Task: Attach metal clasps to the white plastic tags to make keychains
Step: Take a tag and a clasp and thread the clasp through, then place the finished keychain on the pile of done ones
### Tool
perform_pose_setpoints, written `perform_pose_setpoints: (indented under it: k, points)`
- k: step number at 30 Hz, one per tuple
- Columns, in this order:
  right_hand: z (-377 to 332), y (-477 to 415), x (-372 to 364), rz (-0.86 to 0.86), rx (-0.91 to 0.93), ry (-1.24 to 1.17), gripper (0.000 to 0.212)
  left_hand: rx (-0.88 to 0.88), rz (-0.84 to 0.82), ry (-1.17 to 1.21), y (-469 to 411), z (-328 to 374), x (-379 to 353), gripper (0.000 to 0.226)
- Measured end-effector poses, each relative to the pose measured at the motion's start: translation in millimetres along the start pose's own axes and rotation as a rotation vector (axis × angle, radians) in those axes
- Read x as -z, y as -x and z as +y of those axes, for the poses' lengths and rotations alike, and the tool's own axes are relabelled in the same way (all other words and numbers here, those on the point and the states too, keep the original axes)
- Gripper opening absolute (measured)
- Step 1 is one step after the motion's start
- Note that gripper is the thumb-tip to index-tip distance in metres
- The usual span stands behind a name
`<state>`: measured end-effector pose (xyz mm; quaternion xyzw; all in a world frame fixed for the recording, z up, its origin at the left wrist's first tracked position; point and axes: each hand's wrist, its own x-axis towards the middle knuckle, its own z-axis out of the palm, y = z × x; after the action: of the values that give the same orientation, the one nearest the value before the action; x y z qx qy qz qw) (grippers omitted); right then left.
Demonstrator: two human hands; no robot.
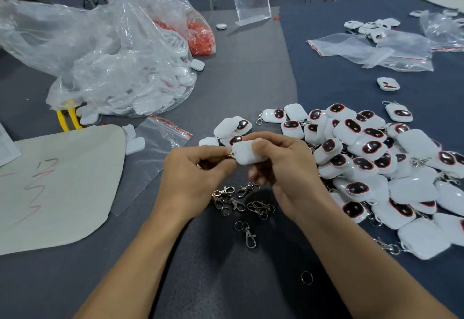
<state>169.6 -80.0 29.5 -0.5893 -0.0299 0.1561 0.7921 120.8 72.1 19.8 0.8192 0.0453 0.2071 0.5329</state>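
From the head view, my two hands meet over the middle of the tabletop [251,72], knuckles close together. My right hand [283,168] is wrapped round one white tag [247,154], thumb on top and fingers curled beneath it. The tag's long axis runs from 3 to 9 o'clock, and its 9 o'clock end pokes out towards my left hand [198,175]. That hand pinches thumb against forefinger right at this end, on a glint of metal I take for the clasp [229,156]. My fingers hide most of it, so I cannot tell whether its ring is through the tag yet.

The next move, as I judge it, turns on that one joint. The clasp sits at 9 o'clock of the tag and touches it, so my left hand is nearer and does the threading. My right hand only steadies the tag.

The loose clasps [238,199] lie near, at 6 o'clock of my hands. The heap of finished keychains [376,163] spreads just beside my right hand from 3 to 4 o'clock, and the bag of blank tags [125,67] sits well apart at 10 o'clock
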Motion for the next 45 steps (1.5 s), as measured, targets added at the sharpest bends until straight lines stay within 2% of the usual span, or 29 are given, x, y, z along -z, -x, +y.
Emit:
perform_pose_setpoints:
  k: [3, 5, 8, 12, 14, 15, 17, 18, 19, 21, 23, 26, 30, 32, 35, 37, 39, 43, 45]
  points:
    - [-0.2, -0.7, 2.2, -0.027, -0.043, -0.043, 0.029, 0.149, -0.069, 0.194, -1.2, 3.8, -4.1, 0.013]
    - [1.4, 0.4, 1.4, -0.032, -0.042, -0.048, 0.028, 0.15, -0.088, 0.169, -2.8, 2.8, -1.1, 0.011]
    - [4.3, 1.6, -0.7, 0.028, 0.09, 0.061, 0.025, -0.003, -0.054, -0.116, -1.3, 0.2, 3.4, 0.007]
    - [14.6, 7.4, -4.0, 0.072, 0.467, 0.577, 0.015, -0.243, -0.029, -0.649, 4.8, -1.3, 5.9, 0.015]
    - [19.9, 9.5, -6.9, 0.059, 0.508, 0.646, 0.016, -0.351, -0.018, -0.824, 4.3, -3.2, 8.0, 0.017]
    - [20.2, 8.5, -7.3, 0.059, 0.485, 0.633, 0.016, -0.356, -0.003, -0.834, 4.0, -3.2, 8.6, 0.016]
    - [15.9, 3.7, -6.3, 0.056, 0.362, 0.522, 0.017, -0.247, 0.03, -0.705, 4.2, -1.3, 7.5, 0.009]
    - [13.1, 0.5, -4.7, 0.048, 0.286, 0.437, 0.017, -0.149, 0.035, -0.55, 4.0, -0.9, 5.7, 0.006]
    - [10.4, -1.9, -2.8, 0.032, 0.22, 0.348, 0.019, -0.058, 0.032, -0.376, 3.7, -1.0, 2.6, 0.013]
    - [5.8, -4.0, 0.2, -0.007, 0.13, 0.195, 0.02, 0.051, -0.033, -0.083, 3.1, -3.7, -2.6, 0.017]
    - [1.9, -3.9, 1.4, -0.029, 0.084, 0.085, 0.021, 0.088, -0.087, 0.055, 1.8, -0.8, -4.8, 0.012]
    - [-1.5, -4.2, 3.7, -0.034, 0.015, -0.034, 0.027, 0.131, -0.082, 0.176, 0.1, 0.8, -4.8, 0.012]
    - [1.4, -3.0, 2.5, -0.031, -0.03, -0.054, 0.023, 0.174, -0.063, 0.161, 0.1, 0.6, -3.2, 0.009]
    - [3.0, -1.8, 0.7, 0.001, 0.058, 0.036, 0.02, 0.116, -0.046, -0.016, 1.3, -1.9, -2.4, 0.008]
    - [10.1, 4.7, -1.5, 0.042, 0.378, 0.54, 0.015, -0.063, -0.075, -0.55, 3.9, -4.6, -2.8, 0.021]
    - [15.0, 9.8, -5.1, 0.033, 0.516, 0.737, 0.012, -0.166, -0.097, -0.748, 3.9, -4.5, -2.6, 0.02]
    - [15.2, 8.7, -5.3, 0.049, 0.467, 0.68, 0.014, -0.151, -0.043, -0.721, 3.9, -5.3, -1.8, 0.018]
    - [4.6, -1.6, -0.5, 0.065, 0.111, 0.197, 0.026, 0.043, 0.037, -0.277, 2.6, -5.2, -7.1, 0.007]
    - [1.5, -2.4, 1.5, 0.051, 0.024, 0.071, 0.027, 0.091, 0.01, -0.119, 0.6, -5.5, -9.5, 0.026]
